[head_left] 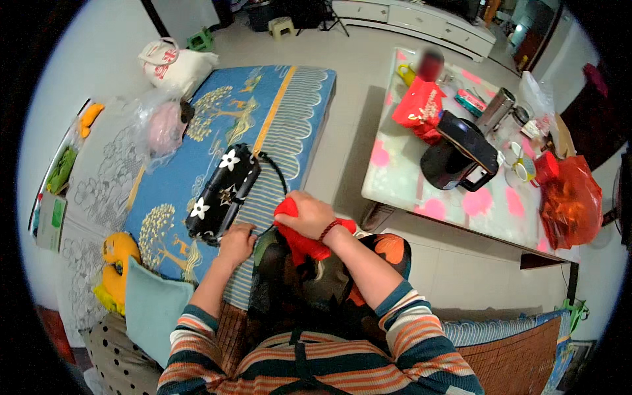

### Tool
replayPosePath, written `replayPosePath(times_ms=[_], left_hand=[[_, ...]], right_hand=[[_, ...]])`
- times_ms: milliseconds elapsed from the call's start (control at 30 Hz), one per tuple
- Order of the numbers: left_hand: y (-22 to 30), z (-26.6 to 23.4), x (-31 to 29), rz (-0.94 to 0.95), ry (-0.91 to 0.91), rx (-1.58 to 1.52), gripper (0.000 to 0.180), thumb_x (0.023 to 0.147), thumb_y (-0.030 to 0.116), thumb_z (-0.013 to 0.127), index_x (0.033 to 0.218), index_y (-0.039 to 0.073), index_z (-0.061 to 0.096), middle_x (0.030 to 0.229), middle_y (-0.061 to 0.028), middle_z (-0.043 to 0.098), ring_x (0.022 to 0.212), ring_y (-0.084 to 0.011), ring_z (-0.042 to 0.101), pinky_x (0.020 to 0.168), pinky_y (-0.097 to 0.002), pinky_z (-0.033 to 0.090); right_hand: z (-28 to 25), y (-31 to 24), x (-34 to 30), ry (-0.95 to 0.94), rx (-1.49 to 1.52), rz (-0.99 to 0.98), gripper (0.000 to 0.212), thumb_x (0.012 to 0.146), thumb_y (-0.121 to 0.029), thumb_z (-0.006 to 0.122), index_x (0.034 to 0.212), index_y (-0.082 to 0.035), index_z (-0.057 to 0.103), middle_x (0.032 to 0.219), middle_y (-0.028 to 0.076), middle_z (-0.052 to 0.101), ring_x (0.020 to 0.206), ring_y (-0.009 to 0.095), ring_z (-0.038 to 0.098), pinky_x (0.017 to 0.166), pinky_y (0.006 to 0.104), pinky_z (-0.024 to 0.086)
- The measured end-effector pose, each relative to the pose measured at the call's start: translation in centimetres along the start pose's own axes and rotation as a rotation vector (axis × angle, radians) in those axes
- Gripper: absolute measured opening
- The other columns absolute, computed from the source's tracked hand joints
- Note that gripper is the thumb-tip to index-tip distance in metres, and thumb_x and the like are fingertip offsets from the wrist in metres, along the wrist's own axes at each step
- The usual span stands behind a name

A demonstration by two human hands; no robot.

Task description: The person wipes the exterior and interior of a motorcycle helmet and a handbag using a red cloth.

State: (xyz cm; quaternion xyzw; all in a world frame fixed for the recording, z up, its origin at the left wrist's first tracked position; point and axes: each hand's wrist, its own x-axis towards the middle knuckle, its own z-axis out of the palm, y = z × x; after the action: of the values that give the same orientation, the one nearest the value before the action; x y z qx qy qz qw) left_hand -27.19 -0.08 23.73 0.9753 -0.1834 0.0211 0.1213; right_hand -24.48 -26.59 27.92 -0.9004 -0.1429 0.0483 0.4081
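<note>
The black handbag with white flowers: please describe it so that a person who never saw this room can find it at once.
Start from the blue patterned mat covering the long seat. Near its front edge lies the long black handbag with white flowers, its black cord strap curling beside it, and the left hand rests at its near end. The white cloth bag and clear plastic bag farther back are pale.

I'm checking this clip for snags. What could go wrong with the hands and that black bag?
The bag lies near the cushion's front edge, held only by the left hand; a tug might slide it off. Its black strap loops close to the right hand and could tangle with the red cloth it grips.
</note>
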Motion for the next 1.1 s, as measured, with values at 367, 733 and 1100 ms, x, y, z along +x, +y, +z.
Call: replayPosePath(times_ms=[367, 733, 1100], left_hand=[[1.1, -10.5, 5.2, -0.296, 0.259, -0.345, 0.027, 0.084, 0.033, 0.066, 0.096, 0.008, 0.067, 0.088, -0.0167, 0.066, 0.084, -0.0361, 0.065, 0.074, -0.0448, 0.051], [-7.6, -9.7, 4.6, -0.515, 0.078, -0.221, 0.062, 0.080, 0.048, 0.070, 0.127, 0.009, 0.059, 0.117, -0.0178, 0.064, 0.108, -0.0339, 0.061, 0.090, -0.0421, 0.048], [-11.6, -3.8, 3.8, -0.005, 0.457, -0.329, 0.053, 0.081, 0.042, 0.065, 0.126, 0.016, 0.057, 0.114, -0.0147, 0.067, 0.105, -0.0338, 0.064, 0.087, -0.0449, 0.052]], right_hand=[[-3.5, 0.5, 1.8, -0.011, 0.044, 0.136, 0.064, 0.080, -0.059, 0.063, 0.117, -0.007, 0.060, 0.111, 0.021, 0.066, 0.106, 0.038, 0.062, 0.090, 0.0449, 0.049], [-0.6, 0.4, 4.3, -0.001, 0.319, 0.083, 0.061, 0.078, -0.040, 0.078, 0.121, -0.004, 0.057, 0.110, 0.021, 0.066, 0.104, 0.029, 0.065, 0.089, 0.0372, 0.050], [12.3, -12.7, 10.6, 0.143, -0.110, -0.593, 0.070, 0.077, -0.021, 0.072, 0.140, -0.008, 0.044, 0.137, 0.011, 0.051, 0.135, 0.031, 0.040, 0.112, 0.0562, 0.023]])
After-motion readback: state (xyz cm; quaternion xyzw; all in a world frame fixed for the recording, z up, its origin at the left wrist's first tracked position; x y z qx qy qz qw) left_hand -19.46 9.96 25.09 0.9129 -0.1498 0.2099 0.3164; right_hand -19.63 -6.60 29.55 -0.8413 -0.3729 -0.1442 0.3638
